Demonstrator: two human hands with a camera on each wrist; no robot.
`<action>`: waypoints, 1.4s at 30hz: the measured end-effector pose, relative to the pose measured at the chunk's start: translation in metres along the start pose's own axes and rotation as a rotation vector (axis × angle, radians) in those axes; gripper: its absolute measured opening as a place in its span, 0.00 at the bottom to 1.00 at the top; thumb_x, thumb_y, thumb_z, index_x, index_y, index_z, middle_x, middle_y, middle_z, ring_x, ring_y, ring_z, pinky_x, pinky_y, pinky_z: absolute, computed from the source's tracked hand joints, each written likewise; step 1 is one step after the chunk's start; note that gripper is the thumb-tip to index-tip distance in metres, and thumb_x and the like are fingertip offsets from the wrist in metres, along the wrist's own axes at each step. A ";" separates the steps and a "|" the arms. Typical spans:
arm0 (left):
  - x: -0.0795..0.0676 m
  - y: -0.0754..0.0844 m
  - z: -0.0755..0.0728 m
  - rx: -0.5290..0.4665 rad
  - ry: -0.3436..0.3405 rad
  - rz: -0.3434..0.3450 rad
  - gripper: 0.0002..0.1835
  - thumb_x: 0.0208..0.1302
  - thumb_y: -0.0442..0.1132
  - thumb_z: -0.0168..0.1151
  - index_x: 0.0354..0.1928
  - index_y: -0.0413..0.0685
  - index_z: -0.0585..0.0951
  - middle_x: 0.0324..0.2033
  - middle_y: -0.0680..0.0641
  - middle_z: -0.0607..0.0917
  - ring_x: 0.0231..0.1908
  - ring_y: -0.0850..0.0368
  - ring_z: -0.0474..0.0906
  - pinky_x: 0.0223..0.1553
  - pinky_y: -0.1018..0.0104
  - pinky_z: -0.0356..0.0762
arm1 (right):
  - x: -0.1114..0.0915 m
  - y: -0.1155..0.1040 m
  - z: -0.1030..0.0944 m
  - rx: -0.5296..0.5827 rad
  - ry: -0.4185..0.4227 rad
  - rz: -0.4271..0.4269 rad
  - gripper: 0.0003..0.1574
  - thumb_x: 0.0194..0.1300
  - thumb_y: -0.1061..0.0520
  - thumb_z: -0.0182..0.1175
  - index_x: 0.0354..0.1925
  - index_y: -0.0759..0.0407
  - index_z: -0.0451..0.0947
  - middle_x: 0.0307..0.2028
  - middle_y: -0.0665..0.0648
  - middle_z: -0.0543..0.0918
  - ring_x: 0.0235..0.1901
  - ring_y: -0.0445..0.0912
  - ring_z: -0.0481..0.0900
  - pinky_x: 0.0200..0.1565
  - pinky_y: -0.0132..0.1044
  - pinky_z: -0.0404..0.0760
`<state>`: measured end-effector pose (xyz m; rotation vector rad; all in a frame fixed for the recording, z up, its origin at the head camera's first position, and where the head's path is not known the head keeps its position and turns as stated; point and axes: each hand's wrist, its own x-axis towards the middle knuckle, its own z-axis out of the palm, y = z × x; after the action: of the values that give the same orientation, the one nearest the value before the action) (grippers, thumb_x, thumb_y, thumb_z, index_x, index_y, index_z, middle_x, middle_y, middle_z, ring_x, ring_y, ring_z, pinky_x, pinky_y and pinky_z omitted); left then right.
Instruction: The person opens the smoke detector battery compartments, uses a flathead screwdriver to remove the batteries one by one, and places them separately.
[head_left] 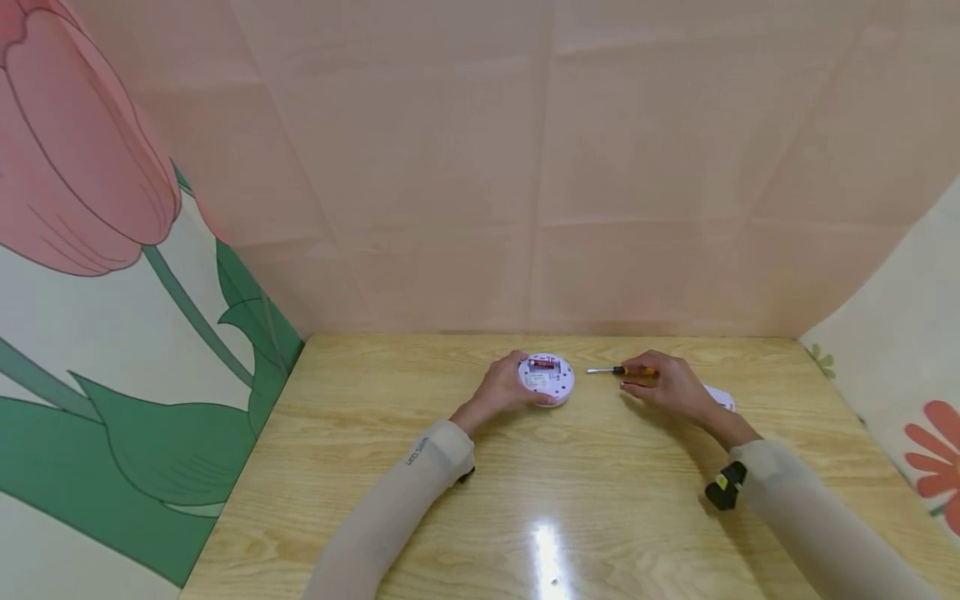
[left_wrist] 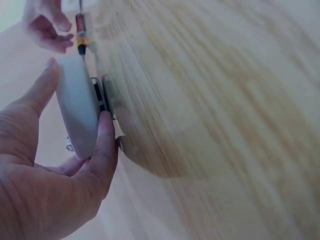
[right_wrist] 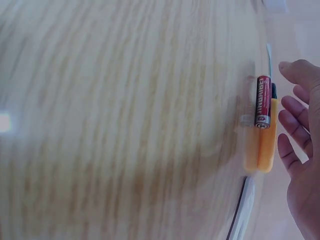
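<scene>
My left hand (head_left: 501,386) grips a round white device (head_left: 557,387) by its edge, thumb on one side and fingers on the other. Its battery compartment faces up, with a red battery (head_left: 543,363) inside. On the table to the right, a screwdriver (right_wrist: 268,150) with an orange and black handle lies with its tip toward the device. A second red battery (right_wrist: 263,102) lies alongside that handle. Over these two hovers my right hand (head_left: 670,385), fingers loosely bent; the right wrist view shows a gap between them and the battery.
A white piece (head_left: 722,397), perhaps a cover, lies partly hidden behind the right hand. Beneath everything is a glossy wooden table (head_left: 570,475), reaching back to a pink cloth backdrop (head_left: 540,208). Printed flower panels stand at both sides.
</scene>
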<state>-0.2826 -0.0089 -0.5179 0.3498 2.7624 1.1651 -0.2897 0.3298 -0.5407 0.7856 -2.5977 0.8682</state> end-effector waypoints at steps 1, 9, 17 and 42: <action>0.000 0.000 0.000 0.000 0.000 0.002 0.52 0.45 0.56 0.89 0.70 0.42 0.75 0.59 0.44 0.85 0.58 0.49 0.81 0.63 0.55 0.79 | 0.001 -0.001 0.000 -0.005 0.000 -0.005 0.23 0.55 0.63 0.82 0.48 0.67 0.88 0.39 0.60 0.90 0.36 0.55 0.88 0.38 0.50 0.89; -0.001 0.000 -0.002 0.009 -0.006 0.010 0.51 0.46 0.55 0.89 0.70 0.42 0.75 0.59 0.44 0.85 0.58 0.49 0.81 0.63 0.55 0.79 | 0.007 -0.003 -0.003 -0.019 -0.013 -0.018 0.26 0.56 0.62 0.81 0.53 0.67 0.86 0.44 0.61 0.90 0.40 0.55 0.86 0.39 0.45 0.88; 0.000 -0.001 -0.001 0.003 0.000 0.031 0.50 0.45 0.55 0.89 0.68 0.41 0.76 0.56 0.44 0.86 0.55 0.50 0.82 0.60 0.58 0.80 | 0.018 -0.012 -0.003 -0.007 -0.050 0.003 0.27 0.59 0.60 0.80 0.56 0.66 0.85 0.46 0.64 0.89 0.43 0.56 0.86 0.41 0.57 0.87; 0.001 -0.001 0.000 -0.021 -0.009 0.007 0.51 0.45 0.53 0.89 0.69 0.42 0.75 0.59 0.42 0.85 0.58 0.48 0.81 0.63 0.55 0.79 | 0.053 -0.046 0.019 0.063 -0.016 -0.117 0.24 0.56 0.62 0.81 0.51 0.65 0.87 0.45 0.62 0.89 0.41 0.61 0.86 0.38 0.58 0.87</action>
<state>-0.2834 -0.0091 -0.5184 0.3622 2.7414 1.1908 -0.3079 0.2655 -0.5115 0.9547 -2.5205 0.9163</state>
